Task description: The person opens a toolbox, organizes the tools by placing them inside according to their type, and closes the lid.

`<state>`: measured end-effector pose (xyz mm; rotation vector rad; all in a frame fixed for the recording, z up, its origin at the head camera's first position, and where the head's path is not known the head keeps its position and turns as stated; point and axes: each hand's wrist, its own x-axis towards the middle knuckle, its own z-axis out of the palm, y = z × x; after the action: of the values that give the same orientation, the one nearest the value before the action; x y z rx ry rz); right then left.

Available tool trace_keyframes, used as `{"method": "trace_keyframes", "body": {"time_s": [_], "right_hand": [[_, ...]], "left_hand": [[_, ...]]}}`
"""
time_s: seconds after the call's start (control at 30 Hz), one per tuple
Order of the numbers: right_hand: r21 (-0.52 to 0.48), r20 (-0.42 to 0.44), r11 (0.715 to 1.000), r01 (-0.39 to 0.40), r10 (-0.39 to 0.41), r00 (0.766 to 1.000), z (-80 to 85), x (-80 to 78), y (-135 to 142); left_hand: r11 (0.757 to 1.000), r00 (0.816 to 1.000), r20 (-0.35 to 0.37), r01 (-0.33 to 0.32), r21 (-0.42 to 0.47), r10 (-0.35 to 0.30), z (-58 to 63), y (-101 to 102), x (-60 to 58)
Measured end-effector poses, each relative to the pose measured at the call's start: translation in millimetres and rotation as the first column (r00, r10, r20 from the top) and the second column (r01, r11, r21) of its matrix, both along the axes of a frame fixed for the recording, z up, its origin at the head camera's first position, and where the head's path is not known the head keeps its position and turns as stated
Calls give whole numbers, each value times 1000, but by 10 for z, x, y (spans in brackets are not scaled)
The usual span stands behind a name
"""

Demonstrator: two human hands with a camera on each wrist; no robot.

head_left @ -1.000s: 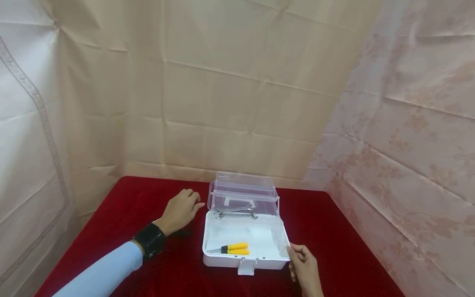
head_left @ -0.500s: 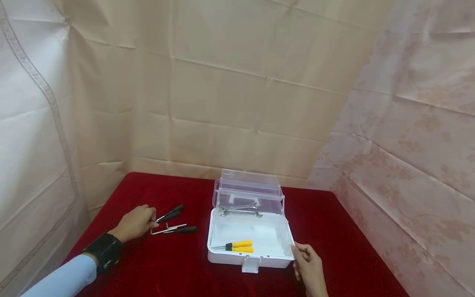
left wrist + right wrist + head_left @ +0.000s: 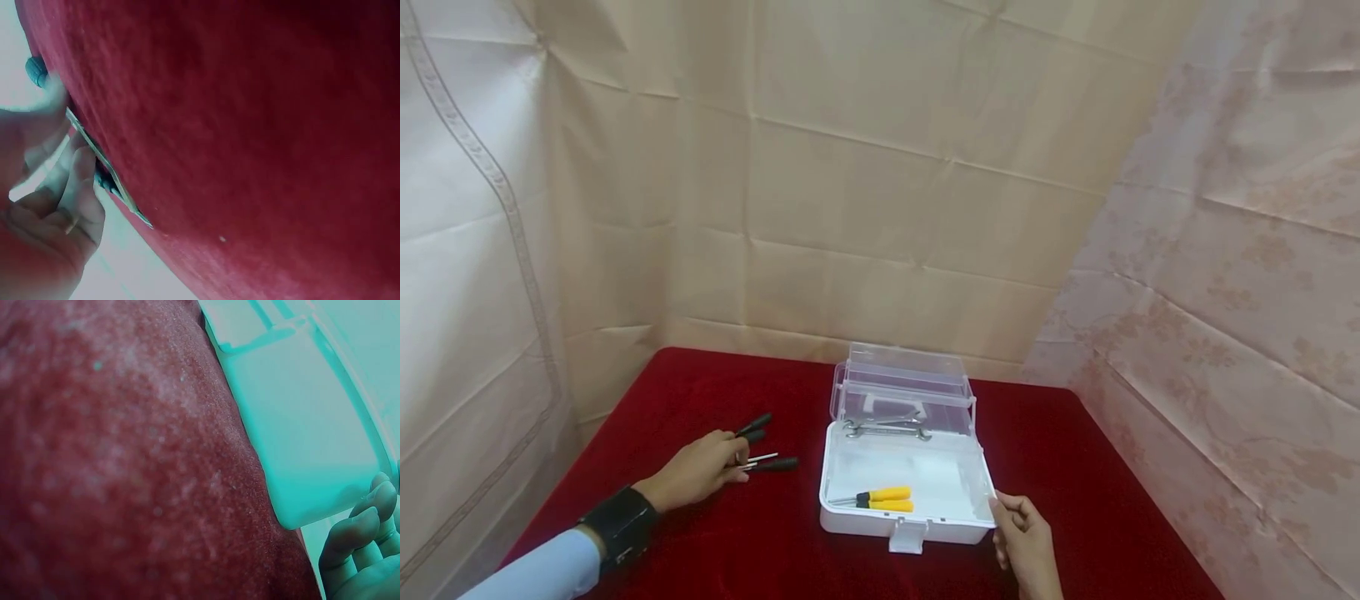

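Note:
My left hand (image 3: 700, 469) reaches down over tools on the red cloth, its fingertips right at the hex keys (image 3: 763, 457). A bent hex key (image 3: 103, 161) runs past the thumb and bent fingers in the left wrist view. Black-handled screwdrivers (image 3: 775, 464) lie around that hand, their shafts partly hidden by it. My right hand (image 3: 1024, 533) holds the front right corner of an open white toolbox (image 3: 850, 527), thumb at the rim and fingers against the side wall. Inside lie two yellow-handled screwdrivers (image 3: 887, 499); wrenches (image 3: 887, 427) rest toward the back.
The toolbox's clear lid and trays (image 3: 910, 375) stand folded back behind it. Its front latch (image 3: 907, 536) hangs down. Red cloth (image 3: 1075, 467) covers the table, with beige (image 3: 880, 208) and floral hangings (image 3: 1225, 292) around it.
My left hand has moved from beside the toolbox to the left, then slightly right over the hex keys. The black screwdrivers and hex keys came into sight. My right hand stays on the toolbox corner.

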<state>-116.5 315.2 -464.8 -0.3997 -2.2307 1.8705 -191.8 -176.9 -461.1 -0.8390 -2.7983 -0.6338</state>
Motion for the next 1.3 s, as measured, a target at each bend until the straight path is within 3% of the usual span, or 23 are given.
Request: {"method": "trace_keyframes", "body": {"time_s": [0.17, 0.33, 0.5, 0.63, 1.0, 1.17, 1.3], "right_hand": [[-3, -1, 1000, -3, 3, 1000, -5, 3, -9], [1, 4, 1000, 4, -4, 1000, -4, -1, -20], [7, 15, 1000, 5, -5, 1000, -4, 0, -30], [3, 9, 1000, 11, -11, 1000, -3, 1, -29], [13, 7, 1000, 10, -10, 1000, -9, -2, -2], [8, 9, 1000, 8, -8, 1000, -8, -1, -11], [8, 9, 1000, 14, -14, 1000, -1, -2, -14]], "left_hand": [[998, 997, 44, -68, -17, 69, -14, 28, -12], [999, 997, 68, -39, -28, 40, -19, -6, -19], [995, 1000, 24, 12, -101, -10, -37, -26, -12], [989, 1000, -22, -3, -145, 0, -40, -18, 9], [994, 984, -170, -69, -87, 53, 11, 2, 9], [998, 985, -172, -18, -65, 6, -27, 59, 11], [998, 991, -130, 20, -57, -27, -24, 116, 13]]}}
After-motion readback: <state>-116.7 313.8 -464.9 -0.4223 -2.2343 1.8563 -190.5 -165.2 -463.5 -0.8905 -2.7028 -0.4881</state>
